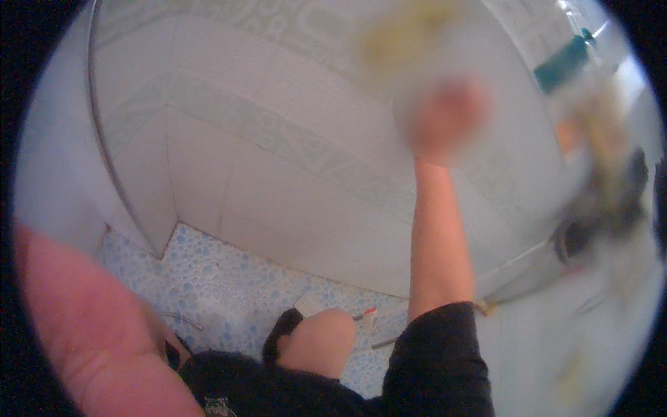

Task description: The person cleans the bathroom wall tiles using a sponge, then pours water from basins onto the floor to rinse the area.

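My right hand (448,115) is raised in front of the pale tiled wall (292,160), at the end of a bare forearm with a short black sleeve. Heavy blur covers the hand. Its fingers, and anything in them, cannot be made out. Above it lies a blurred yellowish patch (396,48) that I cannot identify. Large and close at the lower left is bare pinkish skin (97,333), which looks like my left arm. My left hand is out of the picture.
Below, a bent bare knee (319,340) is over the blue-and-white pebble-patterned floor (208,271). A thin red-tipped item (368,313) lies near it. To the right are a teal thing (563,62) and a blurred dark object (573,240). A dark-edged panel (92,104) borders the left wall.
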Action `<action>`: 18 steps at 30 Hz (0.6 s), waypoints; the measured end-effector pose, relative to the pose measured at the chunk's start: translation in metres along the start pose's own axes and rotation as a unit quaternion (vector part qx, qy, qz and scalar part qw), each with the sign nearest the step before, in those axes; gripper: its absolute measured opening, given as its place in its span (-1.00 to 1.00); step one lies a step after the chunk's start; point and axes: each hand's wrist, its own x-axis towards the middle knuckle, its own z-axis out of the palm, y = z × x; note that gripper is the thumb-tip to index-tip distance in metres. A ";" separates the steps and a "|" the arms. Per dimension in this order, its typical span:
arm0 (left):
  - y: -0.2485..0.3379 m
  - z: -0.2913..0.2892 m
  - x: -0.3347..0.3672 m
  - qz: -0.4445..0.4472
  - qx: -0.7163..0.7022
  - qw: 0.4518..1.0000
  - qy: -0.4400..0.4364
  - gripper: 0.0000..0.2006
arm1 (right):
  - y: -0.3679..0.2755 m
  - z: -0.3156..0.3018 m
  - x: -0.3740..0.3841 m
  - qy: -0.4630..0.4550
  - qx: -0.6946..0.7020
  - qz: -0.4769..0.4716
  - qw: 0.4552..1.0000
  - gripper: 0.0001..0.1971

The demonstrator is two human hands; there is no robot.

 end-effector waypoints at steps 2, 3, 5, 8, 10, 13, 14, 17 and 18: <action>0.015 -0.012 -0.003 0.012 -0.012 1.000 0.020 -0.16 | -0.013 -0.013 0.005 -0.008 0.002 0.009 1.000 -0.53; 0.024 -0.017 -0.006 0.020 -0.021 0.999 0.033 -0.16 | -0.012 -0.017 0.002 0.004 0.003 0.003 1.000 -0.53; 0.044 -0.030 -0.011 0.038 -0.035 0.997 0.060 -0.16 | -0.012 -0.031 -0.001 0.017 0.012 0.000 1.000 -0.52; 0.083 -0.052 -0.029 0.075 -0.055 0.990 0.107 -0.16 | -0.014 -0.062 -0.007 0.021 0.043 0.014 0.999 -0.52; 0.110 -0.068 -0.038 0.109 -0.068 0.981 0.143 -0.15 | -0.017 -0.083 -0.014 0.023 0.075 0.028 0.997 -0.53; 0.154 -0.086 -0.067 0.171 -0.119 0.957 0.202 -0.15 | 0.005 -0.110 -0.008 0.041 0.026 0.003 0.999 -0.55; 0.172 -0.097 -0.081 0.193 -0.125 0.948 0.220 -0.15 | -0.003 -0.128 -0.008 0.011 0.004 0.036 0.999 -0.63; 0.212 -0.122 -0.125 0.254 -0.123 0.919 0.274 -0.14 | -0.027 -0.162 0.017 0.000 0.113 0.044 0.993 -0.72; 0.219 -0.128 -0.143 0.252 -0.114 0.916 0.290 -0.14 | -0.040 -0.168 0.030 0.052 0.141 0.032 0.988 -0.75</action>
